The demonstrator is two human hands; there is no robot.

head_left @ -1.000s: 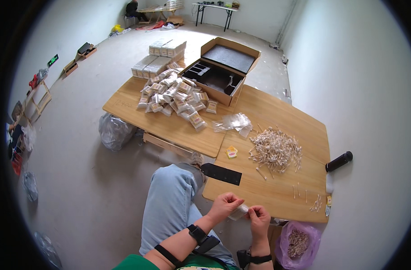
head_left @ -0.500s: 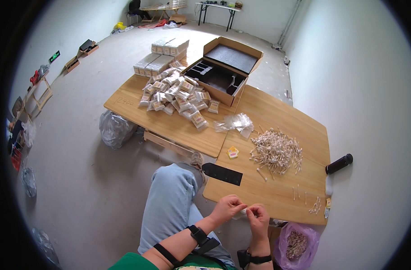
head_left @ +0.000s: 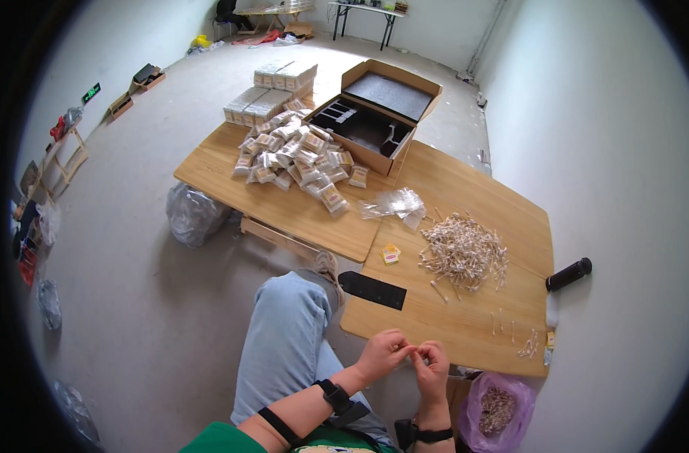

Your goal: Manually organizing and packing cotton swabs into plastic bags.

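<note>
Just off the table's front edge, my left hand (head_left: pixel 387 352) and my right hand (head_left: pixel 432 367) meet with fingertips pinched together. Between them is a small clear plastic bag, mostly hidden by the fingers. Ahead on the wooden table (head_left: pixel 465 332) lies a loose heap of cotton swabs (head_left: pixel 463 251). Left of the heap are small yellow-and-white cards (head_left: pixel 390 254) and a stack of flat clear bags (head_left: pixel 397 204). Filled swab packets (head_left: pixel 303 155) are piled farther back on the left.
An open cardboard box (head_left: pixel 374 151) with black lining stands behind the packets, near stacked bundles (head_left: pixel 257 106). A black strip (head_left: pixel 373 291) lies by the front edge. A black cylinder (head_left: pixel 568 275) juts from the right edge. A purple bag (head_left: pixel 473 430) holding swabs sits below at right.
Both hands stay almost in place. The fingertips have drawn closer together, and the whitish plastic seen between them before is now less visible.
</note>
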